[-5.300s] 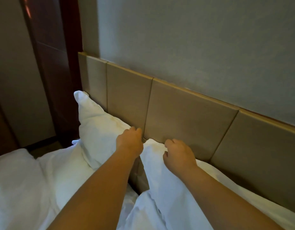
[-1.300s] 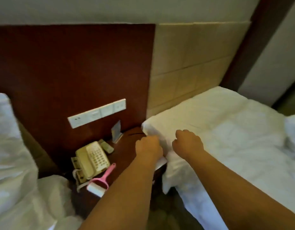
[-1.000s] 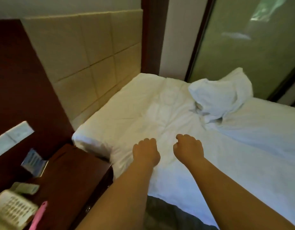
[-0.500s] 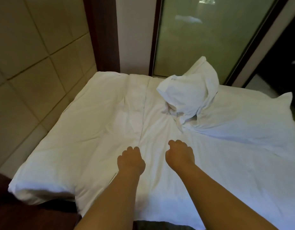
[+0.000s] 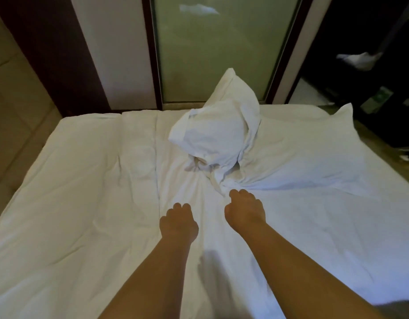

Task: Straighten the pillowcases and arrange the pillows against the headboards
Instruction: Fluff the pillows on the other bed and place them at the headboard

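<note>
A crumpled white pillow (image 5: 212, 137) stands bunched up in the middle of the bed, its loose pillowcase end trailing toward me. A second white pillow (image 5: 302, 153) lies flat to its right, partly under the first. The beige padded headboard (image 5: 12, 125) runs along the left edge. My right hand (image 5: 244, 210) is curled, knuckles just short of the trailing pillowcase end, with nothing visibly in it. To its left, over the white duvet (image 5: 83, 192), my left hand (image 5: 178, 223) is also curled and holds nothing.
A frosted glass panel (image 5: 212, 54) and a dark wooden post (image 5: 49, 54) rise behind the bed's far edge. At the right, past the bed's edge, there is floor and a dark doorway (image 5: 371, 54).
My view has swung from the first bed and the nightstand to this second bed. Over the last half second my right hand has reached forward toward the crumpled pillow; the left trails behind it.
</note>
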Demonstrator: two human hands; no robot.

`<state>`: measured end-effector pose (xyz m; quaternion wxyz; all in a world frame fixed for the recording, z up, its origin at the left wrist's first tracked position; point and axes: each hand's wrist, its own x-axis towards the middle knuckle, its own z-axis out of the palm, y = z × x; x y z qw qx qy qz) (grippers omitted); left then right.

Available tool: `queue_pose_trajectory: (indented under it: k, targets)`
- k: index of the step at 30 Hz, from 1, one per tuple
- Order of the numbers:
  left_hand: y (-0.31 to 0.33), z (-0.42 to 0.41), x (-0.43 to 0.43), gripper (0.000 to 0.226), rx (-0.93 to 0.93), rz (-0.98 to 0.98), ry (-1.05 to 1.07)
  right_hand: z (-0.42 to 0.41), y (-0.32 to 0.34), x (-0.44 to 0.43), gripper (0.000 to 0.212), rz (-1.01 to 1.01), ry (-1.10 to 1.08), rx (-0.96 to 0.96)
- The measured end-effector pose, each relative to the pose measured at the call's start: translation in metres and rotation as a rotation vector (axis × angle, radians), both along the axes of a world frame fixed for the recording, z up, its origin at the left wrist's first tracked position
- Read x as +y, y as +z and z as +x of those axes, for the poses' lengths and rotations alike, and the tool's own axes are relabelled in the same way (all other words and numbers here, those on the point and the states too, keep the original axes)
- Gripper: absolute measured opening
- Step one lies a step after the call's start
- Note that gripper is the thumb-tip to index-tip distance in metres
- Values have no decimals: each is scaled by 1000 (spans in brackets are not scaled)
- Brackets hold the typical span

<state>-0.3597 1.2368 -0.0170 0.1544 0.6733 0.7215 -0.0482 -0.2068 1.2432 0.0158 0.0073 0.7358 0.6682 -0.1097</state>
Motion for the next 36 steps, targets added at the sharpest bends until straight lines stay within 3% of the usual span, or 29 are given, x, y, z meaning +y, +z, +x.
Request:
queue_pose_trajectory:
  k: [6,14,20,23,26,30,33,34,36]
  targets:
    - [-13,72,69,27,14,-62,-36,94,-26,60,32,-95,-131,5]
    - [-53,166,155,30,68,-207,-4,213,-71,156,34,-180,-49,-102]
    - [-117,238,224,31,53,-305,-55,292,-143,234,75,-178,36,-237]
    - [-150,266,260,44,65,-269,-91,307,-180,266,87,-174,85,-272]
    - [-179,294,292,64,69,-215,-130,314,-208,285,76,-156,139,-320]
    - [-212,333,314,87,115,-259,-110,328,-243,289,41,-144,259,-476]
    - [-220,350,323,58,265,-200,-229,340,-243,293,26,-65,348,-446]
    - [-219,353,324,45,311,-178,-293,342,-241,296,28,-84,350,-422]
    - [-214,356,319,40,364,-188,-393,345,-240,300,32,-200,361,-319]
